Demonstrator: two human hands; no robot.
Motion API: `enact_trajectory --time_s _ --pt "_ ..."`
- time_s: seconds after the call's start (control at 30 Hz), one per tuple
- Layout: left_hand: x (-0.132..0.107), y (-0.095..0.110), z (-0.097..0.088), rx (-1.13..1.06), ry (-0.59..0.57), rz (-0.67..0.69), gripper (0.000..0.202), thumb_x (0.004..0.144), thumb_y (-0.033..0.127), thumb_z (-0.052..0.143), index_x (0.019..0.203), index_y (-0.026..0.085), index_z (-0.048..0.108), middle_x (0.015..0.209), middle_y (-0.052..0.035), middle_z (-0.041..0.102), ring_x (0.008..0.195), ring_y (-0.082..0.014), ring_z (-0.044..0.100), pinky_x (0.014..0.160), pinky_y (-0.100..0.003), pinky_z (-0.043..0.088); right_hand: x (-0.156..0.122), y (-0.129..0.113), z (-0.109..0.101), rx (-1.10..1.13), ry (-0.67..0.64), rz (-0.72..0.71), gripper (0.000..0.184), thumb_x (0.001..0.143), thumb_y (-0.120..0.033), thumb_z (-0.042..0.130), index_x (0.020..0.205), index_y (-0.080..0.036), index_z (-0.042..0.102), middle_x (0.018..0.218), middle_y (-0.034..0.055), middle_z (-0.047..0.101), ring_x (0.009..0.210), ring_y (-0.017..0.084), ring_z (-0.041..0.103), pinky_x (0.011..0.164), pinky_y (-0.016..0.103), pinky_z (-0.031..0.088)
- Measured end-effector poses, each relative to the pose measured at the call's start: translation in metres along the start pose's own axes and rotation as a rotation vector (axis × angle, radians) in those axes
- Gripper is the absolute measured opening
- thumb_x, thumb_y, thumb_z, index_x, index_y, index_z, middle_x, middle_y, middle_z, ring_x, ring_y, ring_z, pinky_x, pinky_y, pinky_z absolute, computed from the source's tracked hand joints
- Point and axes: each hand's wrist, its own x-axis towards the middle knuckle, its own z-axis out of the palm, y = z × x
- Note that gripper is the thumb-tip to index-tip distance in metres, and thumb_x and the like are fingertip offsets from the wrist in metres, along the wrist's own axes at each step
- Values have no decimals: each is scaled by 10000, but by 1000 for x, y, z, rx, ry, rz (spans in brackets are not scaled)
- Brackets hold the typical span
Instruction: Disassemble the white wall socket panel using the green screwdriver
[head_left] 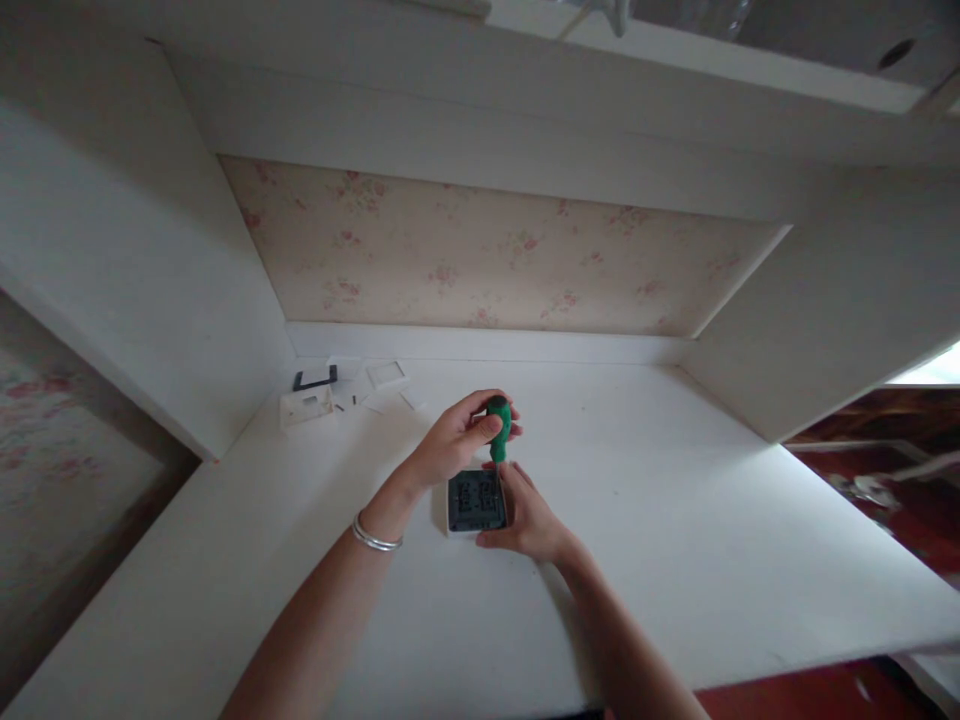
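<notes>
My left hand (457,440), with a silver bangle at the wrist, is closed around the green handle of a screwdriver (498,435). The screwdriver stands nearly upright, its shaft pointing down at the upper right edge of a square wall socket (474,503). This socket has a dark grey face and a white rim, and lies on the white tabletop (645,540). From the right, my right hand (529,515) grips the socket's side, thumb low and fingers near the screwdriver's tip. The tip itself is hidden by those fingers.
At the back left lie a white plastic box (306,408), a black bracket (316,377), a white square frame (385,374) and several small pieces. White side panels flank the tabletop, and a shelf (525,130) hangs above. Floral wallpaper (480,260) covers the back.
</notes>
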Motion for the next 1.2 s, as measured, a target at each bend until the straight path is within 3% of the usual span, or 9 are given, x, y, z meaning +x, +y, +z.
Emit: enact_trajectory --time_s 0.33,0.57,0.7,0.8,1.0,1.2 --pt "-1 2 12 169 -13 -40 373 813 373 671 1116 176 578 1013 -93 643 916 -222 647 746 -314 528 2 -1 5 -97 53 28 743 522 -489 799 1145 -215 499 1063 50 596 1012 259 539 931 439 391" --pt "-4 13 24 456 32 52 290 834 338 630 1067 165 621 944 -68 654 829 -182 630 703 -280 538 2 -2 5 -85 50 13 736 529 -432 808 1162 -227 496 1081 52 590 1012 263 540 891 425 419" --pt "-4 13 30 608 202 167 311 753 365 714 980 172 628 896 -60 651 788 -175 634 683 -283 554 2 -2 6 -109 64 -4 803 533 -449 808 1229 -234 469 1138 71 575 1060 279 525 921 448 406" --pt "-3 12 27 650 291 167 325 727 391 736 926 170 606 838 -45 645 739 -165 637 665 -286 561 3 -4 7 -136 69 -10 833 529 -471 807 1249 -236 460 1139 75 567 1062 280 519 921 447 409" --pt "-5 22 17 730 173 167 433 770 327 706 1174 229 586 957 -43 635 767 -152 620 721 -298 561 4 -4 8 -168 70 -6 808 535 -516 795 1219 -221 482 1147 81 562 1083 283 508 949 451 392" --pt "-11 40 14 714 -51 189 436 878 172 537 1294 303 535 1245 -57 578 1108 -209 560 938 -348 485 4 -5 7 -161 67 -8 776 533 -515 798 1193 -231 501 1126 68 571 1065 271 522 928 430 404"
